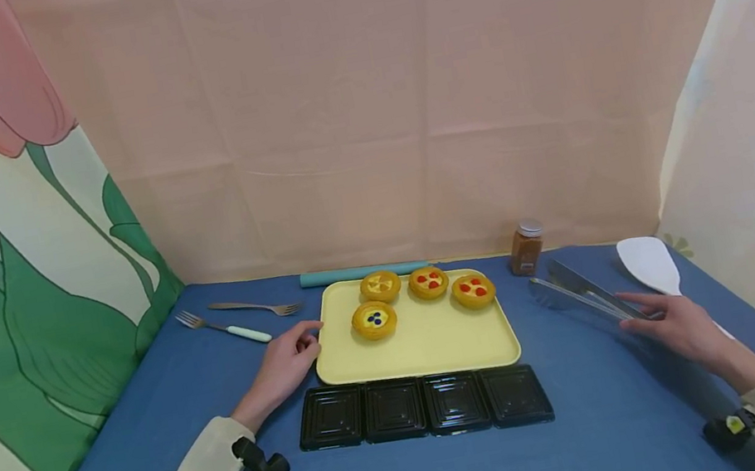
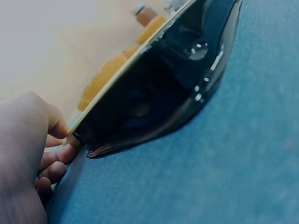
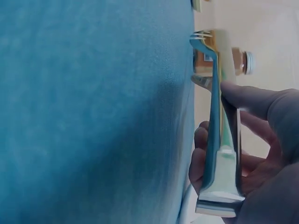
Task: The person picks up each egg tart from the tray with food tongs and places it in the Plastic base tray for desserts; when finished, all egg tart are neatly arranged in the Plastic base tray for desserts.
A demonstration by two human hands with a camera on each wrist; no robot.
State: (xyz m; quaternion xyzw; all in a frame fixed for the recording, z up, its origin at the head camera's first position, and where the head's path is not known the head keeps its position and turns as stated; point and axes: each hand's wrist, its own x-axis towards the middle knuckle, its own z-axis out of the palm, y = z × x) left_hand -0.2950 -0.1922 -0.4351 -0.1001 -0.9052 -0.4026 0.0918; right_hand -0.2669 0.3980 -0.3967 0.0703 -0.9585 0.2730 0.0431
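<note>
My left hand [image 1: 285, 365] pinches the left edge of a yellow tray [image 1: 435, 347]; the left wrist view shows thumb and fingers [image 2: 58, 170] at the tray's corner. Several small tarts sit toward its back: a blue-dotted tart [image 1: 374, 320], a plain-topped tart [image 1: 381, 286] and two red-dotted ones [image 1: 474, 291]. To the right, my right hand [image 1: 677, 326] grips metal tongs [image 1: 587, 284], their arms spread apart and pointing at the back. One arm of the tongs [image 3: 214, 112] ends in fork-like prongs. Nothing is between the tips.
A black compartment tray [image 1: 423, 406] lies before the yellow one. On the left are a white-handled fork [image 1: 248, 333] and a second fork [image 1: 255, 304]. Behind lies a teal rod [image 1: 328, 277]. A brown jar [image 1: 527, 249] and a white spatula [image 1: 650, 265] are at the right.
</note>
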